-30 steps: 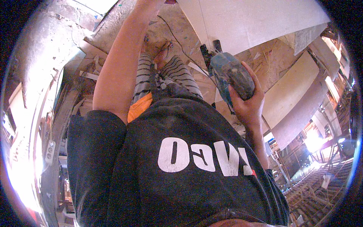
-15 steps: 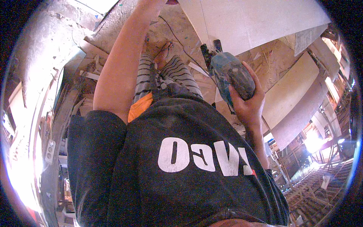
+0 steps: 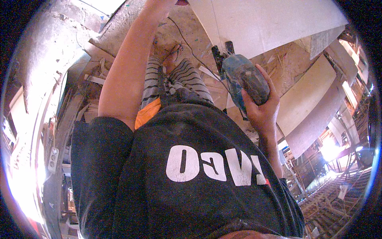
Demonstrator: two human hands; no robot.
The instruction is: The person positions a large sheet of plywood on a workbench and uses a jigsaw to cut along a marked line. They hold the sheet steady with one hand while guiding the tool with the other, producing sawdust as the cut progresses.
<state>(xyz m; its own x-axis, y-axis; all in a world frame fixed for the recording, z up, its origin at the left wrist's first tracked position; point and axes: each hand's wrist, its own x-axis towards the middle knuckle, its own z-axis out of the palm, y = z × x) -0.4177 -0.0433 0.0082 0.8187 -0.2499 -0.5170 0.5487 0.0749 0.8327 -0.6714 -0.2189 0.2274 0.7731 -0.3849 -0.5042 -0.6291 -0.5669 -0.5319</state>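
Observation:
My right hand (image 3: 264, 101) is wrapped round a dusty blue and black power saw (image 3: 242, 75), whose front end and black base rest at the near edge of a large pale sheet (image 3: 266, 20). A thin line runs across that sheet to the saw. My left hand (image 3: 161, 8) reaches to the top edge of the picture by the sheet's left corner, next to a small dark red thing (image 3: 181, 2); its fingers are mostly out of sight, so their grip is unclear.
A dark cable (image 3: 187, 44) runs over the dusty floor (image 3: 171, 32), among wood offcuts (image 3: 93, 79) and near my bare foot. More pale sheets (image 3: 306, 99) lie at the right. A white socket strip (image 3: 52, 159) is at the left. Timber clutter and bright openings line both sides.

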